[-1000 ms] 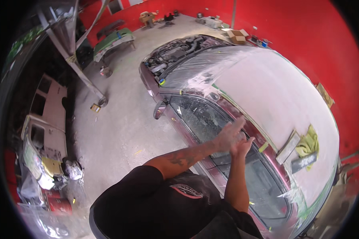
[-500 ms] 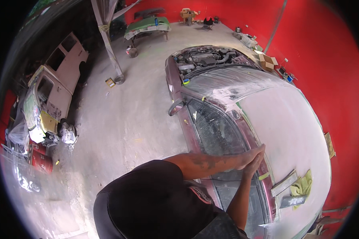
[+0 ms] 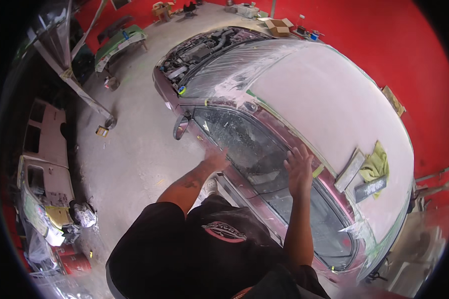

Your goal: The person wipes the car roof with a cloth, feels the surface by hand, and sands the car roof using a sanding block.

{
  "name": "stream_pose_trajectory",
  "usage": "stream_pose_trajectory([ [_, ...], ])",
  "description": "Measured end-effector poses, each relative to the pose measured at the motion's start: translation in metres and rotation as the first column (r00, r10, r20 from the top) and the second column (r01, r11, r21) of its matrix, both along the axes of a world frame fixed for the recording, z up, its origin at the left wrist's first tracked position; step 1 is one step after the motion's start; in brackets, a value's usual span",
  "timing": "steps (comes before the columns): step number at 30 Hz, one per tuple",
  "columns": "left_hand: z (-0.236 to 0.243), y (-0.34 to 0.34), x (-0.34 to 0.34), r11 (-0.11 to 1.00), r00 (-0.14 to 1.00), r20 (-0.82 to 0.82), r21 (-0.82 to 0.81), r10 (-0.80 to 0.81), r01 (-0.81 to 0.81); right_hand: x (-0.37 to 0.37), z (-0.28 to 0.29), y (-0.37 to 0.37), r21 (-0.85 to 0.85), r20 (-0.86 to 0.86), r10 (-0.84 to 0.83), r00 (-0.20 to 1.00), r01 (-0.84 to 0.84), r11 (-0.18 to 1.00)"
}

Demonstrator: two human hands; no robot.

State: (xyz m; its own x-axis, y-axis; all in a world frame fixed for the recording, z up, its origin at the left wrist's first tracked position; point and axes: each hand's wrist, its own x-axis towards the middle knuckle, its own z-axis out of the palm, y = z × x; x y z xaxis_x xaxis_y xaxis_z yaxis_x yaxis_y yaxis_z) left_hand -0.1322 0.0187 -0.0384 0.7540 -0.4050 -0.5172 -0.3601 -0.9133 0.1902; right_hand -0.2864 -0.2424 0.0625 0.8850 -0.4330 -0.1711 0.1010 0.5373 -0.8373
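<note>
A maroon car stands in front of me, its roof [image 3: 309, 89] coated in pale, dusty primer. My right hand [image 3: 299, 167] is raised by the roof edge above the side window [image 3: 249, 139]. Its fingers are spread, and nothing shows in it. Lower down, my left hand [image 3: 217, 159] hovers near the front door by the window's lower edge; motion smears its fingers. On the roof lie a long grey sanding block [image 3: 350, 170], a shorter dark block [image 3: 370, 189] and a crumpled yellow-green cloth [image 3: 374, 163]. Neither hand touches them.
Clear plastic sheeting [image 3: 229, 70] covers the windscreen, and the engine bay [image 3: 204, 50] is uncovered. The side mirror [image 3: 181, 126] juts out to the left. A roll of tape [image 3: 182, 90] sits near the windscreen corner. A pale van [image 3: 47, 134] stands far left, beyond a post [image 3: 85, 94].
My hands were together at the roof edge and have come apart. The left moved left toward the door; the right opened its fingers. My view has shifted, bringing more of the roof into sight.
</note>
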Motion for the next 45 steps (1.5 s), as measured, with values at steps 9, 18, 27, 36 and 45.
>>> stream_pose_trajectory([
  [9, -0.092, 0.227, -0.051, 0.852, 0.868, -0.123, 0.299, 0.481, -0.429, 0.085, -0.071, -0.118, -0.915, -0.245, -0.790, 0.562, 0.136, 0.380],
  [18, -0.007, -0.006, 0.126, 0.852, 0.921, 0.379, -0.449, -0.092, 0.270, 0.143, -0.117, -0.103, -0.892, -0.429, -0.901, 0.070, -0.187, 0.410],
  [27, -0.023, -0.263, 0.266, 0.727, 0.758, 0.461, -0.293, -0.462, 0.621, 0.152, -0.112, -0.098, -0.869, -0.402, -0.913, -0.071, -0.285, 0.405],
  [36, -0.019, -0.445, 0.384, 0.746, 0.734, 0.539, -0.261, -0.414, 0.613, 0.143, -0.120, -0.096, -0.877, -0.359, -0.932, -0.053, -0.322, 0.356],
  [45, -0.012, -0.532, 0.442, 0.781, 0.768, 0.540, -0.288, -0.345, 0.554, 0.141, -0.118, -0.089, -0.887, -0.329, -0.944, 0.028, -0.352, 0.299],
])
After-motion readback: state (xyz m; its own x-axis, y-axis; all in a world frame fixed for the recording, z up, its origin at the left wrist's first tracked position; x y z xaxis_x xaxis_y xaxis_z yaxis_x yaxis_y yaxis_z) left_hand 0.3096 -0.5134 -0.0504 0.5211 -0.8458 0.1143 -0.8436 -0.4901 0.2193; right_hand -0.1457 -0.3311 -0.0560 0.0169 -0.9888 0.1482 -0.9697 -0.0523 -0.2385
